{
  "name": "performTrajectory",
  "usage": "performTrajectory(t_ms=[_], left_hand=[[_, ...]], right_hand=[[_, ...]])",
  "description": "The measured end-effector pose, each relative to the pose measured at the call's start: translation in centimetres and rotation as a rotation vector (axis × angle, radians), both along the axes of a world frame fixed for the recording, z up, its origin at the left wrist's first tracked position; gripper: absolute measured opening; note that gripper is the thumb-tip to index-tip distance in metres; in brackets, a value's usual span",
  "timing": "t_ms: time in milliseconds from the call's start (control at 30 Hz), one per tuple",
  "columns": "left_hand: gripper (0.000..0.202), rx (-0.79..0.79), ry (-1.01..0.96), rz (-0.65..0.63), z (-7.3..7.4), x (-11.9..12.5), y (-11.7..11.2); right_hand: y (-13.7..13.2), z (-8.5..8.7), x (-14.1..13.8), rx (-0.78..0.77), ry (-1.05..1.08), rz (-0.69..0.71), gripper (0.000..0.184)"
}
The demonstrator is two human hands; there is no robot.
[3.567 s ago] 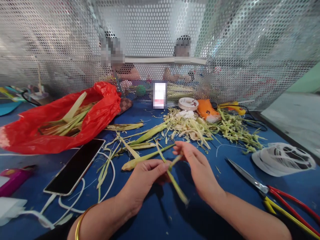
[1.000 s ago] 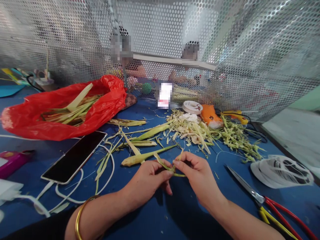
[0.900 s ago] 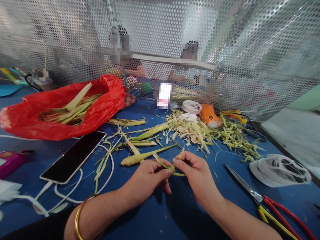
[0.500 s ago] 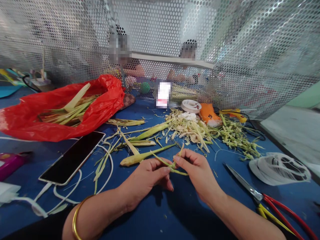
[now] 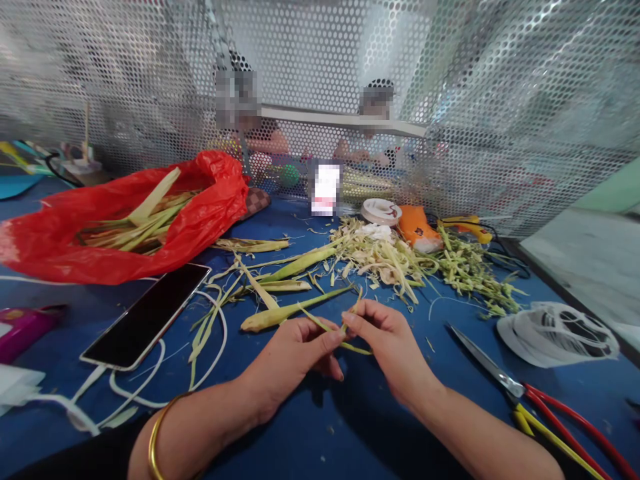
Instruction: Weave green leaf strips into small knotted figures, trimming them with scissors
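Note:
My left hand (image 5: pixel 300 350) and my right hand (image 5: pixel 387 337) meet over the blue table. Both are closed, pinching thin green-yellow husk strips (image 5: pixel 357 349) whose ends stick out on several sides. Where the strips cross, my fingertips hide them in part. Just beyond my left hand lies a long pale green husk (image 5: pixel 280 315), with more husks (image 5: pixel 300 263) behind it. Past my right hand spreads a heap of curled husk scraps (image 5: pixel 383 257). To its right is a pile of small knotted green pieces (image 5: pixel 465 273).
A red plastic bag (image 5: pixel 213 200) of husks is at left, near a phone (image 5: pixel 145 317) with a white cable. Scissors (image 5: pixel 500 373) and a white spool of thread (image 5: pixel 540 333) lie at right. A perforated metal screen (image 5: pixel 310 60) stands behind; two people sit beyond it.
The fingertips of both hands have drawn slightly closer together on the strips, and the protruding ends have shifted a little to the left. Things on the table stay put.

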State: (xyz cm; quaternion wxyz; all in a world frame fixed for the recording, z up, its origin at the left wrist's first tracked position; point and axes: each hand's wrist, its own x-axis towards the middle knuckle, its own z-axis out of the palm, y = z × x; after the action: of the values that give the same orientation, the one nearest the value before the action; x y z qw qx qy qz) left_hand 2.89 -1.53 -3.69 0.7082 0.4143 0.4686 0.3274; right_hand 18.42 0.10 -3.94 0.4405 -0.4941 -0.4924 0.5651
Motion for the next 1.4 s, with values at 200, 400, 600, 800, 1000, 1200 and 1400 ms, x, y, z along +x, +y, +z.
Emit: performTrajectory(t_ms=[200,400,600,800,1000,1200,1400], left_hand=[[0.026,0.028,0.119,-0.027,0.5,0.1,-0.3],[0.021,0.02,0.1,-0.089,0.7,-0.1,-0.5],[0.022,0.087,0.066,-0.14,0.7,0.0,-0.7],[0.018,0.118,0.078,-0.154,0.9,0.2,-0.7],[0.03,0.054,0.082,-0.016,0.9,-0.1,-0.4],[0.03,0.001,0.007,0.251,1.3,-0.7,0.2],[0.031,-0.01,-0.025,0.269,0.9,-0.8,0.4]], right_hand=[[0.6,0.3,0.8,0.209,-0.16,-0.127,0.026],[0.1,1.6,0.6,0.292,-0.321,0.266,0.01],[-0.7,1.3,-0.2,0.066,-0.158,0.1,0.015],[-1.3,0.6,-0.5,0.19,-0.221,0.021,0.017],[-0.2,1.0,0.8,0.417,-0.369,-0.021,0.013],[0.7,1.3,2.0,0.317,-0.346,-0.198,0.027],[-0.2,1.0,0.5,0.044,-0.302,0.318,0.032]])
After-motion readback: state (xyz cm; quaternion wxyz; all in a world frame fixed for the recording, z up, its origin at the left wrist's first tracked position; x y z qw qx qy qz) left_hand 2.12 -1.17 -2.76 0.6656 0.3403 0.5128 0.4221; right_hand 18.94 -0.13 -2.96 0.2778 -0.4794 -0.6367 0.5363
